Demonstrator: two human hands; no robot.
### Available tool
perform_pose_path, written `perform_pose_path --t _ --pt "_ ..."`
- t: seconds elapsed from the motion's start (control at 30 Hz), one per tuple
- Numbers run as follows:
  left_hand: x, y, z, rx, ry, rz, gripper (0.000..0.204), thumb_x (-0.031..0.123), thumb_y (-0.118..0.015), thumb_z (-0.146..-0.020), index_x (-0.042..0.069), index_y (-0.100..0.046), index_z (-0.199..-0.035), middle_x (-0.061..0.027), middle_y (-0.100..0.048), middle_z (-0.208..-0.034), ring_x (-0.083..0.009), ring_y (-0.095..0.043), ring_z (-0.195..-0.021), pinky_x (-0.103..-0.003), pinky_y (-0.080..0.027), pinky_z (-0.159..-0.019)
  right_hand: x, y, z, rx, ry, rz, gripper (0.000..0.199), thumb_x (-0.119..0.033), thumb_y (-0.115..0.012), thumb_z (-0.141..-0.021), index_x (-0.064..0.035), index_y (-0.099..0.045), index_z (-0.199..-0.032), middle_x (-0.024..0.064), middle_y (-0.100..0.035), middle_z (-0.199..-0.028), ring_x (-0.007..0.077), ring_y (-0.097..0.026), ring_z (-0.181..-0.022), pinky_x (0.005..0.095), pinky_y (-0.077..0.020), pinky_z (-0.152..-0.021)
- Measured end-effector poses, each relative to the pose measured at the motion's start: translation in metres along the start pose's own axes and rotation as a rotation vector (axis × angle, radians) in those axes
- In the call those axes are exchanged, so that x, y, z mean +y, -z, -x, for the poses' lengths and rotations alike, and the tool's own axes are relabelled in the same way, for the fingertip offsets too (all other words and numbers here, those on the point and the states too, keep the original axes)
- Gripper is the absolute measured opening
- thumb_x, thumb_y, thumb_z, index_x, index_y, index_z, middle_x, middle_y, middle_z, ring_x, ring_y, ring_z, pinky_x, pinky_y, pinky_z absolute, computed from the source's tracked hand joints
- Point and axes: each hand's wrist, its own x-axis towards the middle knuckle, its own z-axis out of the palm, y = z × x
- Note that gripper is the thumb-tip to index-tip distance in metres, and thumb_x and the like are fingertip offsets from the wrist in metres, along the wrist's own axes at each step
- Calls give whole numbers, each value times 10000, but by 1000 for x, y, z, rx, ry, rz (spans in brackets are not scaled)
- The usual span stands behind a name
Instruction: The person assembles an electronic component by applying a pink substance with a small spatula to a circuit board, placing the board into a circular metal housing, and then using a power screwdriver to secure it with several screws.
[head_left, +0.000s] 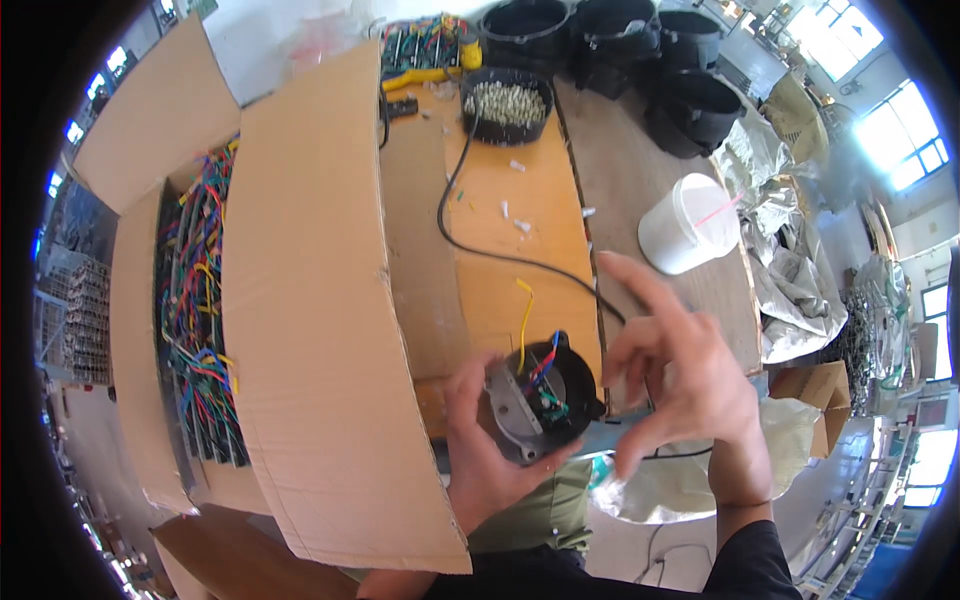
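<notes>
My left hand grips a round black housing from its left and lower side, above the table's near edge. A grey metal bracket sits across the housing's left part. Inside it a small green circuit board shows, with blue and red wires beside it. A yellow wire sticks up out of the housing. To the right of the housing, my right hand is raised with its fingers apart and nothing visible in them; it is slightly blurred.
A large open cardboard box holding bundles of coloured wires stands at the left. A black cable crosses the orange board. Farther back are a tub of pale small parts, black buckets and a white lidded bucket.
</notes>
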Motion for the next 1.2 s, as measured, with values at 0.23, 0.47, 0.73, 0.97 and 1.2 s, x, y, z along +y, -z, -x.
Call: perform_pose_path --t 0.23,0.47,0.73,0.97,1.2 --pt "15 9 -6 -94 -70 -152 1214 408 -943 -593 -50 -198 -1436 -225 -328 -1402 -355 -408 -1287 -464 -322 -1105 47 53 -179 443 278 606 145 -154 -646 -847 -42 -713 -911 165 -699 -846 360 -673 -789 433 -547 -723" --pt "42 22 62 -65 31 -422 1099 355 -901 -647 -111 -267 -1414 -265 -350 -1424 -388 -423 -1298 -459 -341 -1097 103 49 -309 67 7 890 211 -114 -693 -730 -105 -763 -928 198 -712 -958 379 -690 -928 433 -573 -819" --pt "48 20 87 -229 -118 71 301 -43 -710 -753 -71 -610 -1035 -174 -688 -819 -286 -688 -782 -332 -557 -711 100 46 -303 200 181 948 149 -88 -689 -773 -64 -752 -906 196 -715 -939 341 -707 -908 423 -584 -799" --pt "71 8 67 -479 331 553 221 -91 -617 -859 -66 -577 -1075 -163 -671 -930 -220 -664 -855 -304 -530 -774 109 36 -293 345 74 856 165 -78 -678 -771 -89 -756 -916 187 -715 -940 346 -708 -901 423 -584 -818" --pt "49 -6 55 -682 1114 1242 307 233 -410 -1059 -27 -536 -1161 -148 -633 -983 -221 -643 -889 -331 -510 -791 -5 56 -40 502 66 265 170 -185 -701 -891 -31 -719 -823 56 -677 -667 148 -640 -585 280 -494 -570"
